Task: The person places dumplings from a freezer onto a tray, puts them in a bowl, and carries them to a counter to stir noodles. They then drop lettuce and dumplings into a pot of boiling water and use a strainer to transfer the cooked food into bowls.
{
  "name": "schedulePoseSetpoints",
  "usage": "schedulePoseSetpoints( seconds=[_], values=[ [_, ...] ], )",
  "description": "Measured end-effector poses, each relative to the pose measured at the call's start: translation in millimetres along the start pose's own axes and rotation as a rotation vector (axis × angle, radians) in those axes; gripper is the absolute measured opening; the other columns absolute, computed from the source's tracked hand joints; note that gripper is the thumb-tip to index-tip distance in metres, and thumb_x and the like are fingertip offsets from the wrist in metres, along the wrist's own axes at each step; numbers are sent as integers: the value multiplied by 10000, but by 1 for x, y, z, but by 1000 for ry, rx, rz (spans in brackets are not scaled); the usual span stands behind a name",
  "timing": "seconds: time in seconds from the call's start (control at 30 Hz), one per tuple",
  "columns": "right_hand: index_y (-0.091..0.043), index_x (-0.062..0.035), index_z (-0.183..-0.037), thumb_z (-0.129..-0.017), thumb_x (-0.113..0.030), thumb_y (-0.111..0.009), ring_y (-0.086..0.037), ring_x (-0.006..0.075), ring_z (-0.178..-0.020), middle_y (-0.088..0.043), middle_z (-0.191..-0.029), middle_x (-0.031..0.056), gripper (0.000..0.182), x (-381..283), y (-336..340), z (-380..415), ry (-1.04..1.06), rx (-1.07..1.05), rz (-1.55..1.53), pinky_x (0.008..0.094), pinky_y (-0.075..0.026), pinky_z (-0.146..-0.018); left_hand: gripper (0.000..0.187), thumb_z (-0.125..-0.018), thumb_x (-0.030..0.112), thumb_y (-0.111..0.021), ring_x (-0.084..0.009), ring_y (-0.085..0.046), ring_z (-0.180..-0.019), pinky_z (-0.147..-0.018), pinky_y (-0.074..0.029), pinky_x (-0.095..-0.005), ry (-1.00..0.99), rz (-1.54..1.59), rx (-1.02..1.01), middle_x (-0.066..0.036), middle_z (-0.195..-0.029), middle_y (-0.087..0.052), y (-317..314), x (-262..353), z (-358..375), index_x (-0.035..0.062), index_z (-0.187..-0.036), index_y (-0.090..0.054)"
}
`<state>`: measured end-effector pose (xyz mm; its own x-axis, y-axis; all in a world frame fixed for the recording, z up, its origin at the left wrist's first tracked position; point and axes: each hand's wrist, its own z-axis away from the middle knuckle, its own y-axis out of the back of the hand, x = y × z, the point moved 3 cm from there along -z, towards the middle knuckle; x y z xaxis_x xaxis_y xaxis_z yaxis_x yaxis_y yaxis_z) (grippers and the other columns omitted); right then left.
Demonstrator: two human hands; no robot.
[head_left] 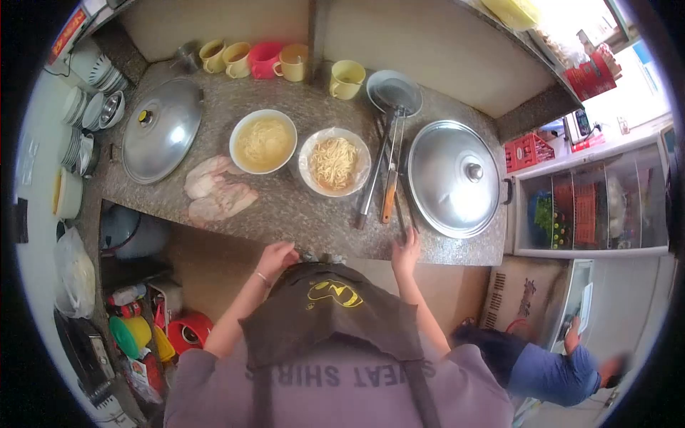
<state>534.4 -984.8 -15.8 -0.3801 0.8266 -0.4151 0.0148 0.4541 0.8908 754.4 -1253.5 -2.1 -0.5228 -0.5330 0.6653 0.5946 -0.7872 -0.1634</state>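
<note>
My right hand (pixel 407 251) is closed around the near ends of long, dark chopsticks (pixel 402 208) at the counter's front edge. Loosely curled, my left hand (pixel 278 258) is beside the front edge, with nothing visible in it. Ahead of my hands stand a bowl of noodles in pale broth (pixel 262 143) and a plastic-lined bowl of noodles (pixel 334 162) with little liquid showing. A long-handled strainer (pixel 397 94) and a wooden-handled tool (pixel 389 192) lie to the right of the lined bowl. Crumpled clear plastic bags (pixel 217 187) are on the left.
Domed metal lids rest at right (pixel 454 178) and left (pixel 163 130). Several cups, including a red mug (pixel 265 60), line the back wall. Stacked dishes (pixel 74 105) stand far left. A person in blue (pixel 553 372) is at lower right, near a glass-front fridge (pixel 592 203).
</note>
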Motion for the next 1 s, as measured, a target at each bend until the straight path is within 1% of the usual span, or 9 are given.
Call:
schedulePoseSetpoints(
  seconds=[0.13,0.27,0.37,0.43,0.63,0.7,0.83,0.9,1.0],
  values=[
    [-343,-63,-1239,-716,-151,-590,-474,283,-899,-496,-954,109,585,-13,-5,-13,-178,-19,-26,398,-351,-799,186,-834,232,-508,-129,-572,-743,-653,-472,-256,-138,-46,-77,-49,-795,-585,-17,29,-13,49,-845,-545],
    [-361,-82,-1228,-701,-178,-619,-485,277,-863,-510,-895,95,594,-2,-17,-12,-232,-75,60,401,-356,-776,194,-829,232,-513,-133,-574,-750,-654,-474,-254,-178,14,-18,-44,-807,-584,-22,44,-10,47,-881,-540],
    [-422,-95,-1170,-683,-211,-644,-510,276,-795,-523,-842,95,548,2,-10,-13,-327,92,1,393,-386,-729,206,-825,228,-517,-138,-576,-752,-649,-476,-255,-161,33,3,-43,-815,-583,-23,35,-6,44,-915,-534],
    [-509,-61,-1076,-681,-230,-647,-518,303,-726,-540,-738,112,452,0,-1,-18,-411,38,-160,392,-410,-675,216,-823,228,-519,-142,-577,-757,-646,-477,-254,-103,71,-2,-45,-815,-582,-24,21,-2,42,-931,-534],
    [-577,-62,-795,-681,-242,-641,-532,286,-713,-543,-712,99,222,7,-7,-15,-324,-58,-87,376,-419,-658,219,-826,214,-517,-159,-582,-781,-659,-483,-266,-25,47,-39,-59,-849,-579,-46,16,-9,40,-959,-528],
    [-562,-59,-826,-678,-224,-644,-532,284,-730,-546,-740,101,236,2,-8,-10,-307,-75,-126,372,-424,-659,221,-827,211,-516,-157,-580,-787,-668,-480,-266,-57,25,-99,-60,-855,-579,-60,29,-16,40,-965,-525],
    [-442,-69,-1090,-673,-195,-642,-493,307,-851,-526,-904,130,478,-45,-3,-42,-50,76,-235,409,-399,-731,218,-826,207,-518,-153,-578,-788,-676,-477,-267,-128,-42,-167,-59,-857,-578,-98,62,-25,41,-967,-520],
    [-329,-66,-1206,-662,-147,-627,-494,318,-842,-511,-926,163,626,-60,-13,-65,-40,4,-219,410,-404,-723,215,-828,204,-516,-149,-578,-783,-676,-476,-267,-120,-78,-192,-57,-854,-577,-119,75,-29,39,-965,-517],
    [-308,-51,-1226,-631,-83,-586,-504,342,-800,-505,-916,189,658,-67,-23,-88,-108,20,-217,416,-418,-696,206,-830,191,-509,-153,-578,-779,-675,-477,-271,-146,-96,-218,-62,-855,-576,-147,86,-33,33,-962,-514]
  ],
)
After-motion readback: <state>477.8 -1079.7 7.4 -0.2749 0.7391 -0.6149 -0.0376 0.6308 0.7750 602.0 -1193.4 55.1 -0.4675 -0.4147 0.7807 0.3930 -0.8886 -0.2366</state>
